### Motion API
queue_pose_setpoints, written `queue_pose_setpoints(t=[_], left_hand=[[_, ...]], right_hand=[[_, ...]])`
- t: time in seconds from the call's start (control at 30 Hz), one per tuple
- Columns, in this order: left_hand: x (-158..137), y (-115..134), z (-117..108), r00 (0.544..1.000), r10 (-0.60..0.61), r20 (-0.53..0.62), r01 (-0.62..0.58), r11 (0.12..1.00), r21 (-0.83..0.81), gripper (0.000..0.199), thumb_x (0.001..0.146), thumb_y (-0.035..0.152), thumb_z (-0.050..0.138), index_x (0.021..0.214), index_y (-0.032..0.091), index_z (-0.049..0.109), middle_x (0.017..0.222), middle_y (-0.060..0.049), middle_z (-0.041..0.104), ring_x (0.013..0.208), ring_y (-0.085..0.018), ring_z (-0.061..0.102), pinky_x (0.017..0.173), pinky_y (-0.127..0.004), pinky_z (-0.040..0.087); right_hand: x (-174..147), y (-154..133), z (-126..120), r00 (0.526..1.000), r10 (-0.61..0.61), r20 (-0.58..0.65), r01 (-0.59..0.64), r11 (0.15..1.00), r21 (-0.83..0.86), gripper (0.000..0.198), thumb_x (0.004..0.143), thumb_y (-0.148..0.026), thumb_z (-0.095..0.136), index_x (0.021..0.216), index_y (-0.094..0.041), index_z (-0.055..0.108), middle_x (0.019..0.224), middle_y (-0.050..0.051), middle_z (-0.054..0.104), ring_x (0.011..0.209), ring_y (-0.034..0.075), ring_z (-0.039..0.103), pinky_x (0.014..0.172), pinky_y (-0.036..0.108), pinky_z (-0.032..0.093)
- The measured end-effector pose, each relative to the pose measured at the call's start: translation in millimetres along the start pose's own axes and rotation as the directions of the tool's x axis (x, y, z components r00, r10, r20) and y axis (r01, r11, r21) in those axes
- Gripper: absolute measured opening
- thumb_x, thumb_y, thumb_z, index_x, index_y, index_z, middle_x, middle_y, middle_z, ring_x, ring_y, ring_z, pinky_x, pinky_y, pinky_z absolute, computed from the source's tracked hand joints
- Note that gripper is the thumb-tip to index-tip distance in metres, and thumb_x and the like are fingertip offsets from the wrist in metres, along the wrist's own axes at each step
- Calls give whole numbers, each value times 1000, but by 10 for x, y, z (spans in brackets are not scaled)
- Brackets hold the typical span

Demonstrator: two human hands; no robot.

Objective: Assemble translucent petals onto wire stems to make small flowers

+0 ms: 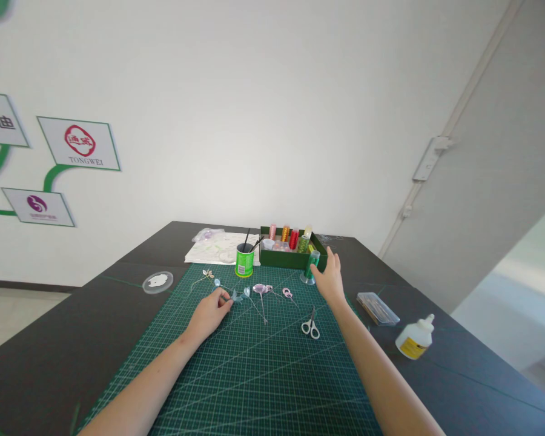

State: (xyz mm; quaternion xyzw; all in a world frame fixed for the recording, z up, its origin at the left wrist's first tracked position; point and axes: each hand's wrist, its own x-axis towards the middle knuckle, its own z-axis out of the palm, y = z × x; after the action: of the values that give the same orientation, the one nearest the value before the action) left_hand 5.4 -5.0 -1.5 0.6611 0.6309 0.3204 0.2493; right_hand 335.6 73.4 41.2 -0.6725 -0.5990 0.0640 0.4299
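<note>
Right of centre, our right hand (331,280) spreads beside the green spool (312,263), apparently to suit its girth. Our left hand (210,313) curls by blue petals (237,297); whether pinching, we cannot tell.

Both bare forearms are extended forward from the lower edge of the view. The left forearm (157,375) is angled inward, and the left hand (209,312) is held low, with its fingers (225,294) bent; whether anything is pinched between them cannot be told. The right forearm (375,363) is stretched farther forward and slanted inward. The right hand (330,280) is raised, its thumb held apart from the extended fingers.
</note>
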Motion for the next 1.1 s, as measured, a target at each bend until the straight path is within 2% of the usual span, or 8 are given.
queue_pose_setpoints(t=[0.07, 0.17, 0.27, 0.33, 0.57, 0.8, 0.97, 1.1], left_hand=[[-7, 14, -9, 1000, -6, 4, 6, 1000, 11, 17, 84, 37, 53, 89, 22, 59, 72, 0, 69, 69, -21, 64, 66, -29, 42], [-10, 17, -21, 1000, -13, 11, 12, 999, 30, 17, 83, 37, 56, 86, 22, 63, 71, 0, 69, 68, -21, 65, 64, -29, 41], [-6, 5, -34, 1000, -8, 24, 7, 999, 40, 17, 81, 37, 58, 81, 22, 66, 72, -1, 70, 69, -21, 65, 64, -28, 41], [2, -6, -42, 999, 1, 36, -2, 999, 41, 19, 80, 38, 59, 75, 22, 68, 74, -1, 72, 71, -21, 66, 64, -28, 41], [53, -33, -68, 1000, 5, 20, -5, 1000, 19, 26, 82, 42, 52, 71, 22, 63, 72, -1, 72, 68, -21, 65, 65, -29, 42], [86, -55, -91, 999, -45, -19, 45, 998, -39, 25, 83, 40, 47, 71, 21, 59, 73, -2, 72, 63, -19, 64, 64, -29, 44], [103, -81, -89, 995, -93, -27, 89, 988, -125, 27, 83, 42, 46, 73, 20, 57, 75, -3, 72, 61, -18, 63, 56, -27, 44], [118, -70, -66, 996, -88, 11, 87, 963, -253, 35, 84, 51, 48, 80, 18, 59, 79, -6, 71, 61, -17, 62, 53, -25, 45]], right_hand=[[-215, 19, -3, 995, -95, 23, 94, 996, 6, 68, 88, -34, 52, 150, -14, 34, 157, 20, 27, 147, 33, 25, 113, 46, 32], [-486, 65, 3, 975, -187, 121, 191, 981, -28, 54, 87, -30, 51, 139, -18, 49, 146, 16, 46, 136, 29, 44, 108, 44, 38], [-651, 81, 11, 942, -193, 275, 226, 969, -94, 38, 88, -25, 50, 124, -19, 61, 122, 12, 65, 115, 27, 61, 97, 38, 46], [-719, 62, 25, 931, -183, 314, 229, 966, -116, 30, 89, -22, 51, 115, -19, 65, 112, 11, 70, 106, 26, 65, 90, 34, 47], [-827, -52, 90, 909, -213, 358, 275, 952, -132, 23, 93, -19, 48, 103, -19, 69, 104, 10, 72, 102, 24, 64, 84, 29, 45], [-792, -1, 69, 914, -193, 356, 250, 961, -122, 23, 92, -18, 48, 94, -20, 71, 100, 7, 73, 93, 21, 66, 78, 26, 44], [-781, 27, 50, 926, -179, 333, 224, 969, -101, 23, 90, -17, 49, 95, -20, 71, 100, 7, 74, 92, 22, 66, 78, 27, 44], [-788, 14, 46, 924, -200, 325, 235, 969, -71, 24, 90, -17, 48, 94, -20, 72, 98, 7, 74, 90, 22, 66, 78, 29, 45]])
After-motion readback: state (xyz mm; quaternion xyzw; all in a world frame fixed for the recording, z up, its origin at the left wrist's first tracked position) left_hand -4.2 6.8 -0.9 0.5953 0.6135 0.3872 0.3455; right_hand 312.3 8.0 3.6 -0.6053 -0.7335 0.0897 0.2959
